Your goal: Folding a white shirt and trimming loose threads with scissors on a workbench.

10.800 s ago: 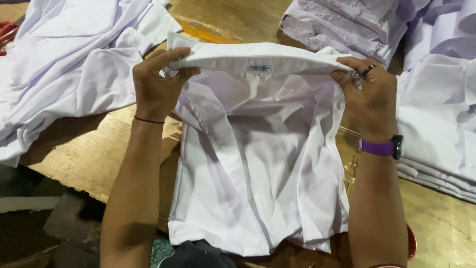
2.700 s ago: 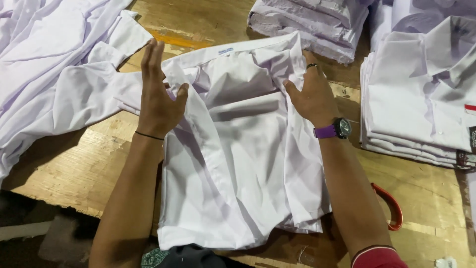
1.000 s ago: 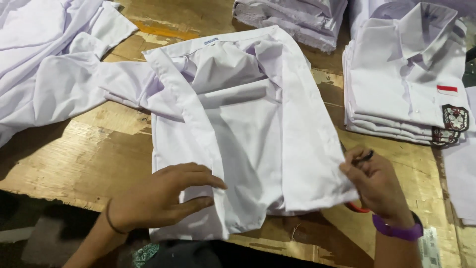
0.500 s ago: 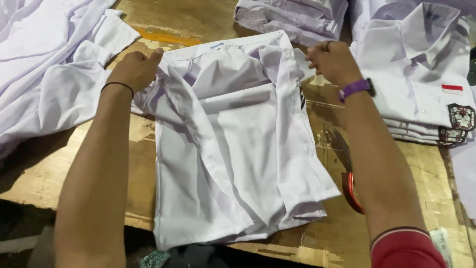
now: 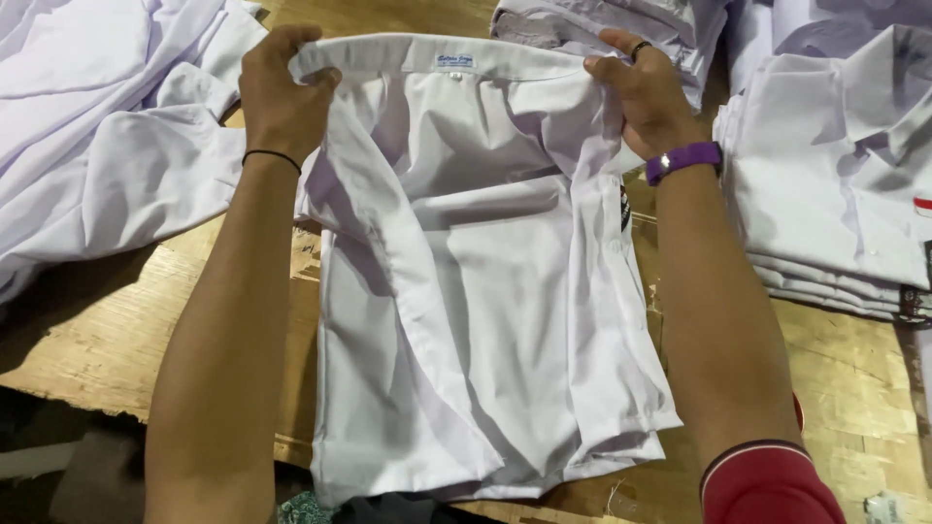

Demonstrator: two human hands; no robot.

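On the wooden table (image 5: 854,388), a white shirt (image 5: 485,320) lies half folded, its collar (image 5: 437,58) raised. Both arms reach straight forward: the left hand (image 5: 282,97) and right hand (image 5: 646,92) each pinch a collar end. Loose shirts (image 5: 97,126) crowd the left; a folded stack (image 5: 835,194) sits just right.

This looks like a garment workshop or uniform packing room. A bare wooden worktable (image 5: 116,320), scuffed and patchy, carries nothing but white shirts: a neat stack of folded ones (image 5: 835,204) at the right, another folded stack (image 5: 602,24) at the far edge, and a loose unfolded heap (image 5: 97,146) at the left. The dark floor below the table edge is probably concrete, though too dim to tell
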